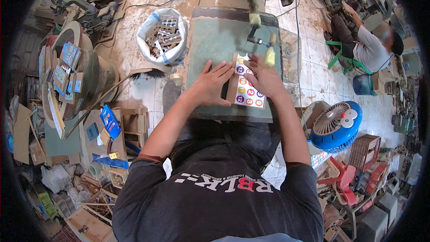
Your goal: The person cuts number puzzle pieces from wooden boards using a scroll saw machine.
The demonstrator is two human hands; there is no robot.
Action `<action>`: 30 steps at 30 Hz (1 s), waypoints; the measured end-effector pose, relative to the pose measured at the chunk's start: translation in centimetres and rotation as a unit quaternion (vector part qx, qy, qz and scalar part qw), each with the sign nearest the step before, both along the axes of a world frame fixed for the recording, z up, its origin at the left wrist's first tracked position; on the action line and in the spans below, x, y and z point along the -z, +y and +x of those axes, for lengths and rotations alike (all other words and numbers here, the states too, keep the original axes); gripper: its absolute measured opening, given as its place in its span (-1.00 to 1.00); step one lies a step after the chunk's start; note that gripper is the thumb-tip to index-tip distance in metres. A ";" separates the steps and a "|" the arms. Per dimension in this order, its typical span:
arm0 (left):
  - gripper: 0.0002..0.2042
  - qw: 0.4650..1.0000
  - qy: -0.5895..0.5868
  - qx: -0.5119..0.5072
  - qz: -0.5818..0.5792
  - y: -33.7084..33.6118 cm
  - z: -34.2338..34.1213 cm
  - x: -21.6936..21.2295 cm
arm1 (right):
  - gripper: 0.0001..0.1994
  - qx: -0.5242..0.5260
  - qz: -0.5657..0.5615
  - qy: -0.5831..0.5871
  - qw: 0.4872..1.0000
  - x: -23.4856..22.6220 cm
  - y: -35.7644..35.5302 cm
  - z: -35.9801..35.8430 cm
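Board with coloured discs [247, 88]: flat on green bench [215, 40], partly under saw blade [253, 33]. Left hand [210, 85], right hand [264, 78]: fingers spread, pressing board, not clenched. Discs appear uncut; cutting seemingly just starting.

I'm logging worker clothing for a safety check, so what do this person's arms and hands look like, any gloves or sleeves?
No gloves: the left hand and right hand are bare, with no rings, watch or bands showing. Both forearms are uncovered. The dark grey short-sleeved T-shirt ends above the elbows, and a thin reddish-brown edge shows at the left sleeve hem.
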State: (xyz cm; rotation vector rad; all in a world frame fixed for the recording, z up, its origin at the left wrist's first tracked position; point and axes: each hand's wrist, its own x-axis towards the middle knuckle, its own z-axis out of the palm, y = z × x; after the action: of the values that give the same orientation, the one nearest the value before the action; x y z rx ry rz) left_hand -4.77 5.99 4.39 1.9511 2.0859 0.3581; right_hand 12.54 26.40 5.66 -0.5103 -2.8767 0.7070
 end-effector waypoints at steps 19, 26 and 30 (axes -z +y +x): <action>0.26 0.993 -0.003 0.058 -0.102 0.7 -3.6 -2.1 | -0.51 0.009 0.084 -0.032 0.996 -0.5 -1.4 -0.3; 0.25 0.993 0.000 0.040 -0.113 0.6 -3.7 -3.4 | -0.53 0.033 0.105 -0.025 0.994 -1.1 -2.2 -0.5; 0.18 0.989 0.025 -0.040 -0.143 -0.3 -0.2 -3.9 | -0.57 0.057 0.080 -0.099 0.990 -0.9 -2.6 -0.7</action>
State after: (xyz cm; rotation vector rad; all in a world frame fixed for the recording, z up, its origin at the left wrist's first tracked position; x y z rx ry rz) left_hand -4.93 5.65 8.27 1.7294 2.1155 0.0209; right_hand 11.83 23.83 6.57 -0.7554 -3.0209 0.4259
